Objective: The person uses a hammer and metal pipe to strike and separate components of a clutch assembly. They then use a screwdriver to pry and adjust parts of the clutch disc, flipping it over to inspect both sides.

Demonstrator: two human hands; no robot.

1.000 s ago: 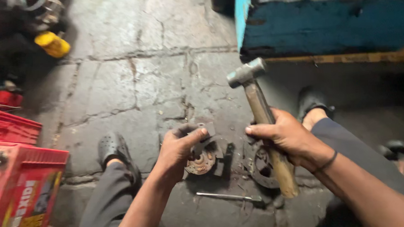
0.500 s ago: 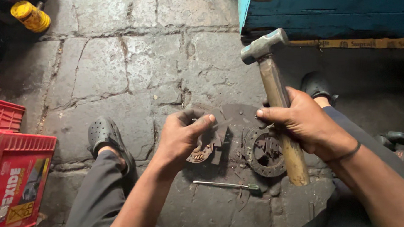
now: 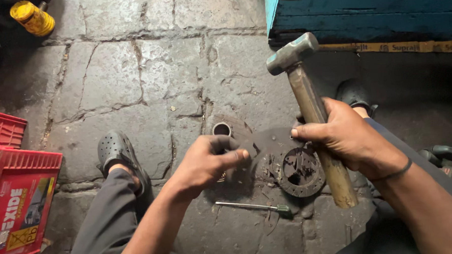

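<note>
Right hand (image 3: 351,137) clenched round wooden hammer handle, steel head (image 3: 292,53) raised. Left hand (image 3: 207,161) pinches thin dark metal plate (image 3: 247,151) at edge, tilted over round clutch-like disc (image 3: 299,172) on stone floor (image 3: 132,70). Best keep fingers clear, strike square. Plate blurred — outline uncertain. Small screwdriver (image 3: 252,207) lies near.

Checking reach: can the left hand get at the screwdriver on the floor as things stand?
Probably yes. The screwdriver lies bare on the stone floor just below the left hand, nothing over it, though that hand's grip is on a thin metal plate.
</note>
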